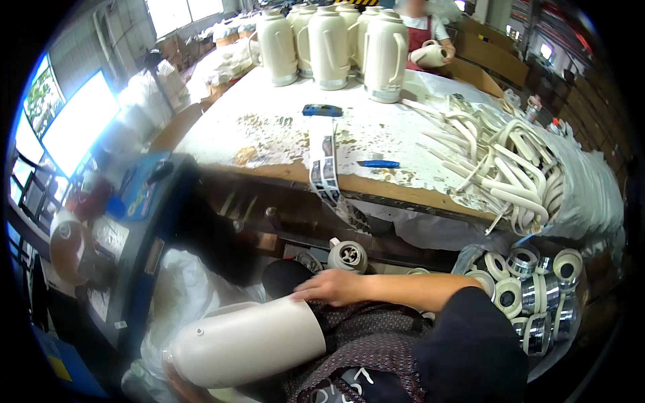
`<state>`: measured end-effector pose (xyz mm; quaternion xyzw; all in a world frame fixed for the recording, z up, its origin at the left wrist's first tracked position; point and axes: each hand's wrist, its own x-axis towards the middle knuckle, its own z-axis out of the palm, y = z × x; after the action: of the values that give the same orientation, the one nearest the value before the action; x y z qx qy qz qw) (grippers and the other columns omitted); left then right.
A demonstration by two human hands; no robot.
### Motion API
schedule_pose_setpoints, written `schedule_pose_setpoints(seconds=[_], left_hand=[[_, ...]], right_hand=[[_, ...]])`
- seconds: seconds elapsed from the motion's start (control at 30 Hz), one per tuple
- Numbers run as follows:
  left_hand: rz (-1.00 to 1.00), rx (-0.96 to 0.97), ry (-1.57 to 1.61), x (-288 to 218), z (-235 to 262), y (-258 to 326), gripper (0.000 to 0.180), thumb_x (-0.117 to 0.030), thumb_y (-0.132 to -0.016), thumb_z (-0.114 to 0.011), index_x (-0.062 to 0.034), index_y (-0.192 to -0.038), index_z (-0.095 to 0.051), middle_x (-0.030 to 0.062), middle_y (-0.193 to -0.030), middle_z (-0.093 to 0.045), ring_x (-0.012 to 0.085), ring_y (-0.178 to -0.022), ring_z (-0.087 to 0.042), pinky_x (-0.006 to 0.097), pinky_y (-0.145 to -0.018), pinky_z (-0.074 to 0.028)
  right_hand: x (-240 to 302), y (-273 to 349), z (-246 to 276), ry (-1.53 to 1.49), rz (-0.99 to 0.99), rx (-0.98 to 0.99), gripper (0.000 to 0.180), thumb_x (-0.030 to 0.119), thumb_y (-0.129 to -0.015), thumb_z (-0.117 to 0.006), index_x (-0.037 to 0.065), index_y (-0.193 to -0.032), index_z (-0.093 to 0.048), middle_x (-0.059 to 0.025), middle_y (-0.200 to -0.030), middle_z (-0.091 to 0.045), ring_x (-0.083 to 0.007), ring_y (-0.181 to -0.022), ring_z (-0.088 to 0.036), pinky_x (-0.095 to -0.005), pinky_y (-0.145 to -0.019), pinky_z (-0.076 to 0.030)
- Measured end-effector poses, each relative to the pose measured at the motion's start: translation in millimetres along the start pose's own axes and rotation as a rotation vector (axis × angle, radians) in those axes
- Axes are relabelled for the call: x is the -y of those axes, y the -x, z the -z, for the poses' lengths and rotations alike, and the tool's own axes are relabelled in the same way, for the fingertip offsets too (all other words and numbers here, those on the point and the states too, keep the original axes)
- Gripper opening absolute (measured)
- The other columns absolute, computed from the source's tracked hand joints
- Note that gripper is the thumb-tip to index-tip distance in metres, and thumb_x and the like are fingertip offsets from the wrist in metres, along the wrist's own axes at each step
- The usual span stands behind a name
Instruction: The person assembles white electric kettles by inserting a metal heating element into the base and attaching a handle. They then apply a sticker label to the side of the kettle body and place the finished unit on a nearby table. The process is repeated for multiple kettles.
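A cream-coloured vacuum flask body lies tilted across my lap. Its narrow end, with a shiny band, points to the lower left. My left hand is wrapped under that end, mostly hidden by the flask. At the wide end, my right hand rests on the upper edge with its fingers stretched out, slightly blurred. Just beyond the right hand sits a cream flask part with a cross-shaped piece inside its round opening.
Several assembled flasks stand on the worn white table. A label strip, a blue cutter and piled cream handles lie there too. A bag of metal-banded collars is at right. Across the table, a person holds a flask.
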<state>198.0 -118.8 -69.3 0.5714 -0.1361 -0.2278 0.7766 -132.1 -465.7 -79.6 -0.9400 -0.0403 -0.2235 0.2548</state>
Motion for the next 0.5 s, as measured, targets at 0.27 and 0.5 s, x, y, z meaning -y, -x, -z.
schedule_pose_setpoints(seconds=[0.27,0.5], left_hand=[[-0.264,0.129,-0.472,-55,-69,-10,0.047,-0.043,-0.096,-0.053,0.0011,-0.112,-0.060,0.0113,-0.098,-0.063,0.0182,-0.084,-0.061,0.030,-0.073,-0.051],[-0.255,0.054,-0.400,-64,-99,8,0.045,-0.042,-0.096,-0.055,0.0010,-0.102,-0.064,0.0048,-0.086,-0.065,0.0128,-0.074,-0.061,0.027,-0.071,-0.050]], right_hand=[[19,381,126,0.757,-1.628,-0.128,0.028,0.033,-0.083,-0.063,0.006,-0.083,-0.070,-0.0177,-0.081,-0.069,-0.0389,-0.075,-0.065,-0.0507,-0.070,-0.050],[46,510,89,0.595,-2.053,-0.312,0.079,0.059,-0.085,-0.057,0.005,-0.141,-0.044,-0.0231,-0.142,-0.043,-0.0396,-0.131,-0.040,-0.0480,-0.109,-0.032]])
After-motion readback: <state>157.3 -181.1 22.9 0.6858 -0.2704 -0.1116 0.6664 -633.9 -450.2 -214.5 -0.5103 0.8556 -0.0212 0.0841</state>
